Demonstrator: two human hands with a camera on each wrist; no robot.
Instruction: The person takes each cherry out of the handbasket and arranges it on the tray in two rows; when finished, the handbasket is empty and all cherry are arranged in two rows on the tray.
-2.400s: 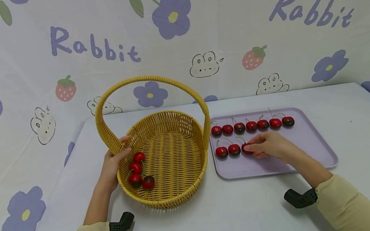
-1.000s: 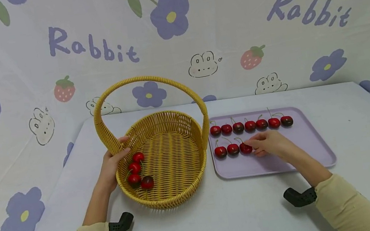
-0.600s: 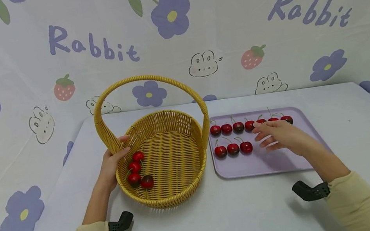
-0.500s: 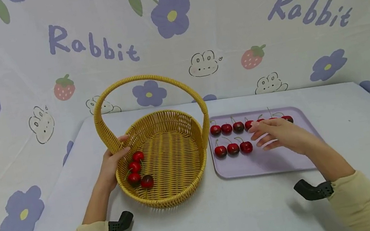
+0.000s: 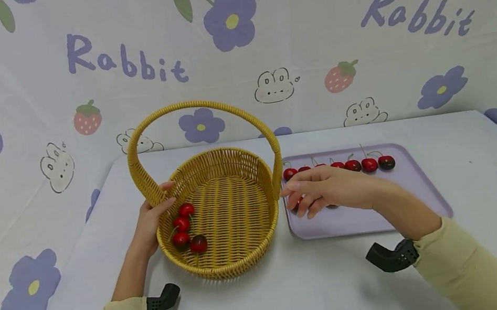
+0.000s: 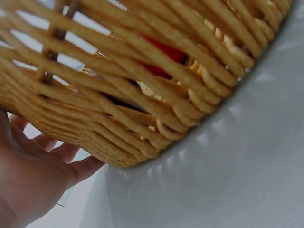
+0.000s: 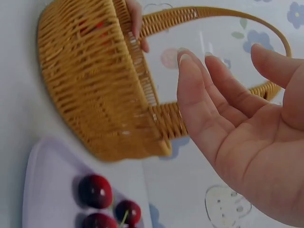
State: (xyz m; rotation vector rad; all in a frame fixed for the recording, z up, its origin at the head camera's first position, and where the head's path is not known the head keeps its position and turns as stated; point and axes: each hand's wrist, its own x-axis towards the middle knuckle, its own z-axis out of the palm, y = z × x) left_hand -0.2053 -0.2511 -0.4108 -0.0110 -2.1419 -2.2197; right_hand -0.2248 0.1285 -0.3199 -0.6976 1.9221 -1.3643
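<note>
Rabbit-printed cloth (image 5: 303, 36) hangs behind the white table (image 5: 269, 305). My left hand (image 5: 149, 224) grips the wicker basket (image 5: 233, 215) at its left side, four cherries (image 5: 181, 239) inside, just beside my fingers. My right hand (image 5: 331, 188) hovers above the purple tray (image 5: 372, 219), thumb and fingers loosely parted; the tray's cherries (image 5: 369, 165) lie below and beyond it, several hidden behind my hand.
</note>
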